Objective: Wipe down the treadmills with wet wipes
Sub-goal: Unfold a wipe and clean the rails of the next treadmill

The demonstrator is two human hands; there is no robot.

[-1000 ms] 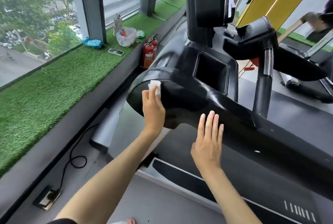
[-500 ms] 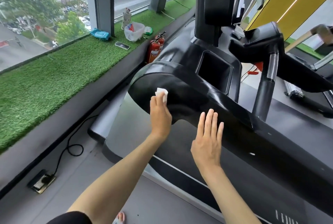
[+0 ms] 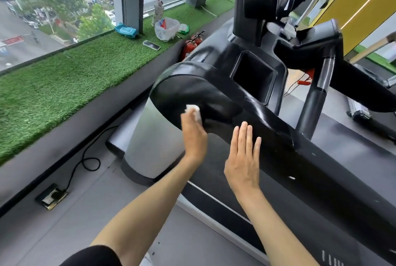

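A black treadmill (image 3: 240,103) fills the middle and right of the head view, its left handrail arm curving toward me. My left hand (image 3: 194,134) presses a white wet wipe (image 3: 196,111) against the glossy underside of that arm's rounded end. Most of the wipe is hidden under my fingers. My right hand (image 3: 243,158) rests flat on the handrail arm just to the right, fingers straight and together, holding nothing.
A ledge of green artificial turf (image 3: 64,85) runs along the window at left, with a blue wipes pack (image 3: 125,31), a phone (image 3: 151,45), a plastic bag (image 3: 166,28) and a bottle. Two fire extinguishers (image 3: 190,46) stand below. A cable runs to a floor socket (image 3: 51,196).
My left hand has slid the wipe down and to the right along the curved end of the arm. My right hand has stayed flat on the rail.
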